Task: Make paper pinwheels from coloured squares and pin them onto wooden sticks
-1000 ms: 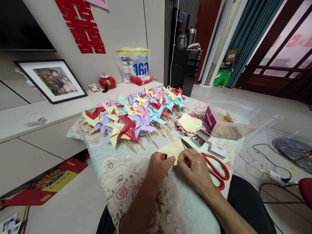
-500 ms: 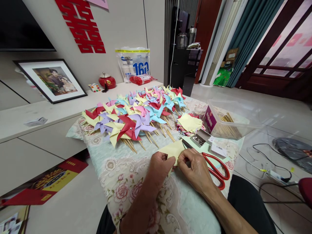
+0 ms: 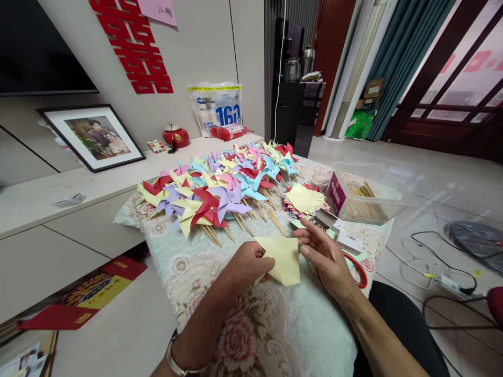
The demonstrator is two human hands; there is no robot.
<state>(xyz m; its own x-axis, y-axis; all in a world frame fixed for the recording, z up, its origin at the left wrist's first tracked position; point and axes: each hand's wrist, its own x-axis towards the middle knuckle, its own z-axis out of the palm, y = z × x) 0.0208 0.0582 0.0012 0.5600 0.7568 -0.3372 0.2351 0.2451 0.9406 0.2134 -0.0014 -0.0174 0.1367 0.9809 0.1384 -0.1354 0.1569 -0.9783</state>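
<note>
A piece of pale yellow paper [image 3: 283,261] is pinched at its left side by my left hand [image 3: 251,264], thumb on top. Just right of the paper, my right hand [image 3: 324,254] has its fingers apart and holds nothing; it partly covers the red-handled scissors [image 3: 359,271] lying on the table. Beyond it are a small open box of metal pins [image 3: 321,221] and a stack of coloured paper squares [image 3: 305,199], yellow on top. Many finished paper pinwheels [image 3: 214,207] on wooden sticks lie to the left.
A clear plastic bin [image 3: 377,201] of wooden sticks stands at the table's right. The flowered tablecloth [image 3: 236,335] covers the table. Behind are a cabinet [image 3: 23,204], a framed photo [image 3: 96,137], a red pot [image 3: 176,137] and a bag of cups [image 3: 218,107].
My right hand has let go of the paper and moved right, its fingers spreading. The paper, folded before, now lies opened out in my left hand. The view has shifted slightly.
</note>
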